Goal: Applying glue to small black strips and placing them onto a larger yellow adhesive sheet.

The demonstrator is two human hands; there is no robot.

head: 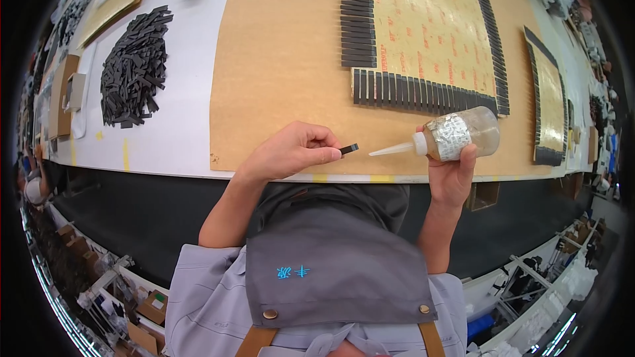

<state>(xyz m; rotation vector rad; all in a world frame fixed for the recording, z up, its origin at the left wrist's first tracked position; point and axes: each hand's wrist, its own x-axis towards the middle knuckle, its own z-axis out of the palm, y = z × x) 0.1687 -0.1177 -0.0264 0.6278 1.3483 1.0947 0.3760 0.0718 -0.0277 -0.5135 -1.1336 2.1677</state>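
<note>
Between the thumb and fingers of my left hand (302, 151) is a small black strip (349, 149), its end sticking out to the right. My right hand (450, 178) grips a translucent squeeze bottle (483, 131) with a silvery, printed label. The bottle lies nearly level, and its long tapered nozzle (392, 149) points left, a short gap from the strip's end. Beyond the bottle, a yellowish board (426, 25) with red print has black strips (421, 91) lined along its edges, several jutting past the rim.
A heap of loose black strips (136, 69) lies at left on the white tabletop (191, 59). Brown sheeting (278, 59) covers the middle. Another strip-edged board (548, 99) rests at right. Cardboard boxes (64, 96) stand far left. A person (37, 186) is at the left rim.
</note>
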